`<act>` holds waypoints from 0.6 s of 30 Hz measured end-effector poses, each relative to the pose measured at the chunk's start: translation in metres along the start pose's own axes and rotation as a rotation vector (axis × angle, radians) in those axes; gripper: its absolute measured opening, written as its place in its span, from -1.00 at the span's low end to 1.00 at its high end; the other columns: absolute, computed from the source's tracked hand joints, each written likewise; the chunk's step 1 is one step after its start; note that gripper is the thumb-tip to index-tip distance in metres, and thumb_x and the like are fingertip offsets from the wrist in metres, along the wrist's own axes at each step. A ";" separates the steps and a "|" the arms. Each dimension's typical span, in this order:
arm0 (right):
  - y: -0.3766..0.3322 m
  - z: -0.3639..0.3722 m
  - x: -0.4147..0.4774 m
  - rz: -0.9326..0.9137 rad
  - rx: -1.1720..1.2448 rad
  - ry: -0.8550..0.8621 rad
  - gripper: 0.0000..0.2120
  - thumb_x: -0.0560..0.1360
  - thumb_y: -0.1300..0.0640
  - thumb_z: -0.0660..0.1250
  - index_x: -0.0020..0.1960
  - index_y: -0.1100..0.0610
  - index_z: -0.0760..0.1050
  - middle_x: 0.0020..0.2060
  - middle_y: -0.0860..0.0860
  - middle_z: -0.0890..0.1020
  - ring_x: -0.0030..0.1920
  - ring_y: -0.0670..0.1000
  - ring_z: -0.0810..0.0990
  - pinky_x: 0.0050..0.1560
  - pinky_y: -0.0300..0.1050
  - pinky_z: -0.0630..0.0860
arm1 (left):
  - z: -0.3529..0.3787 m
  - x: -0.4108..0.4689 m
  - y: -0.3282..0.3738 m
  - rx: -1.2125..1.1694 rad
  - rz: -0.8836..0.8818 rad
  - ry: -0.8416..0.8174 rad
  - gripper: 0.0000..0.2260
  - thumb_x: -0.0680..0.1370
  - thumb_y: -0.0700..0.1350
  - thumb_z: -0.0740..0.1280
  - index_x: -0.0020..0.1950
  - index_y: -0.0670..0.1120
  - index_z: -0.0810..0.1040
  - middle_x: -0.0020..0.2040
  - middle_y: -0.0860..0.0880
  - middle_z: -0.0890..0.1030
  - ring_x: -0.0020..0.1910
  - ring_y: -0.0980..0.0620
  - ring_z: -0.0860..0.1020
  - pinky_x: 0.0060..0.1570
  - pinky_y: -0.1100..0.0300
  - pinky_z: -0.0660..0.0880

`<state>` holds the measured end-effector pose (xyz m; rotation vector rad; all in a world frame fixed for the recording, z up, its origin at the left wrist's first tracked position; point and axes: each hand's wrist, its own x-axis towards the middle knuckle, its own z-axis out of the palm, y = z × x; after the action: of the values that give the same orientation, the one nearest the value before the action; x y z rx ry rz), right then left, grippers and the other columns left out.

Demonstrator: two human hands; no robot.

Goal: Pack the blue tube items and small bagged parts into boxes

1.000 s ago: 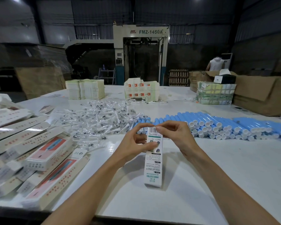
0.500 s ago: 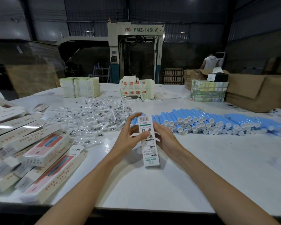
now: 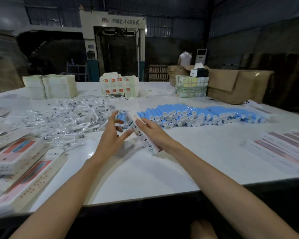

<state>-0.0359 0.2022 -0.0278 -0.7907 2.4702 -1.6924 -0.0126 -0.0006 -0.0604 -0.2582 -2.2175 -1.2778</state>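
A long white printed box (image 3: 141, 135) is tilted above the white table (image 3: 179, 166), its far end pointing up and left. My right hand (image 3: 155, 131) holds it from the right side, fingers along its length. My left hand (image 3: 114, 133) is just left of the box with fingers spread, its fingertips near or touching the box's upper part. Behind the hands lies a long pile of blue tubes (image 3: 197, 114) with white caps. A heap of small clear bagged parts (image 3: 67, 118) spreads to the left.
Packed and flat boxes (image 3: 21, 161) lie at the left edge, more flat boxes (image 3: 283, 149) at the right. Stacks of cartons (image 3: 55, 87), (image 3: 119, 87) and a wrapped bundle (image 3: 191, 87) stand at the far edge. A person (image 3: 185, 57) stands far back by cardboard.
The box went from upright between both hands to tilted in my right hand. My left hand opened and drew slightly away. The camera turned right, bringing the right-hand flat boxes into view.
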 end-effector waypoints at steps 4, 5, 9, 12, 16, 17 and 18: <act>0.002 -0.038 -0.015 -0.028 -0.390 0.160 -0.47 0.60 -0.37 0.24 0.47 -0.14 0.45 0.17 -0.25 0.59 0.13 -0.09 0.58 -0.01 -0.08 0.48 | 0.002 -0.004 -0.010 0.179 0.096 -0.113 -0.39 0.67 -0.08 0.44 0.67 0.04 0.26 0.21 0.01 0.58 0.12 -0.04 0.56 0.11 -0.09 0.58; 0.005 -0.053 -0.019 -0.017 -0.472 0.198 -0.46 0.61 -0.37 0.24 0.48 -0.13 0.45 0.24 -0.18 0.61 0.19 -0.05 0.58 0.04 -0.01 0.51 | 0.002 -0.004 -0.011 0.191 0.131 -0.150 -0.42 0.67 -0.11 0.43 0.64 0.06 0.30 0.19 0.03 0.59 0.13 -0.03 0.54 0.11 -0.09 0.58; 0.023 -0.120 -0.044 0.090 -0.795 0.400 -0.49 0.65 -0.33 0.17 0.48 -0.10 0.43 0.30 -0.03 0.62 0.27 0.07 0.57 0.14 0.09 0.51 | 0.004 -0.007 -0.013 0.269 0.293 -0.233 -0.52 0.68 -0.17 0.40 0.48 0.24 0.36 0.15 0.19 0.58 0.14 0.12 0.51 0.04 0.09 0.50; 0.040 -0.168 -0.070 0.218 -1.028 0.535 -0.52 0.67 -0.31 0.13 0.46 -0.08 0.43 0.27 0.08 0.59 0.32 0.16 0.53 0.26 0.15 0.42 | 0.003 -0.006 -0.015 0.325 0.336 -0.261 -0.58 0.67 -0.18 0.41 0.42 0.24 0.47 0.13 0.27 0.56 0.16 0.17 0.50 0.04 0.09 0.52; 0.062 -0.220 -0.109 0.436 -1.291 0.641 -0.50 0.70 -0.25 0.11 0.53 -0.03 0.38 0.43 0.20 0.49 0.46 0.24 0.42 0.40 0.23 0.32 | 0.003 -0.005 -0.015 0.382 0.390 -0.274 -0.66 0.66 -0.22 0.41 0.37 0.12 0.59 0.10 0.24 0.55 0.12 0.05 0.50 0.04 -0.06 0.57; 0.065 -0.229 -0.120 0.501 -1.316 0.643 -0.49 0.70 -0.24 0.11 0.56 -0.02 0.34 0.50 0.21 0.43 0.51 0.26 0.35 0.45 0.26 0.27 | 0.002 -0.005 -0.014 0.389 0.397 -0.276 -0.68 0.65 -0.23 0.42 0.35 0.09 0.62 0.10 0.20 0.56 0.12 0.02 0.50 0.04 -0.08 0.58; 0.067 -0.238 -0.130 0.554 -1.333 0.642 -0.49 0.71 -0.22 0.12 0.57 -0.02 0.33 0.54 0.22 0.38 0.54 0.27 0.31 0.48 0.29 0.24 | 0.002 -0.006 -0.013 0.392 0.399 -0.276 -0.69 0.65 -0.24 0.42 0.33 0.07 0.64 0.10 0.16 0.58 0.12 0.00 0.51 0.04 -0.09 0.58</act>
<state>-0.0231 0.4810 -0.0232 0.6056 3.5557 0.0944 -0.0143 -0.0051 -0.0737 -0.7146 -2.4254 -0.6099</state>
